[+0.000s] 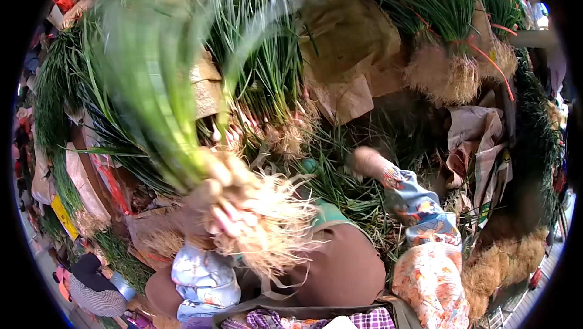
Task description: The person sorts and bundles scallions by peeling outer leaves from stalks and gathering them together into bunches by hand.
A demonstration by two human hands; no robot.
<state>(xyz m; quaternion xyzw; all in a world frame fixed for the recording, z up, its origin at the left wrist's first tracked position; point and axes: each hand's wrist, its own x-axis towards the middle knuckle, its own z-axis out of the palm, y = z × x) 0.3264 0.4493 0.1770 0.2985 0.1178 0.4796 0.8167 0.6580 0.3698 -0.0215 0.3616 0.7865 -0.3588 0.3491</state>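
Observation:
My left hand (209, 189) is closed around a bunch of green onions (155, 95), raised in front of my left knee. The long green leaves point up and away, smeared by motion. The pale bulbs and shaggy roots (273, 220) hang toward my lap. My right hand (367, 162) is over the loose green leaves (340, 192) on the ground. It is blurred and its fingers cannot be made out. Past my left hand, more green onions (267, 80) stand upright, roots down, against brown paper.
Tied onion bundles (449, 56) with orange strings stand at the back right. Brown paper sacking (352, 44) lies behind the leaf pile. More onions (57, 86) line the left side. Root piles (507, 262) sit at my right. A cap (94, 289) shows at lower left.

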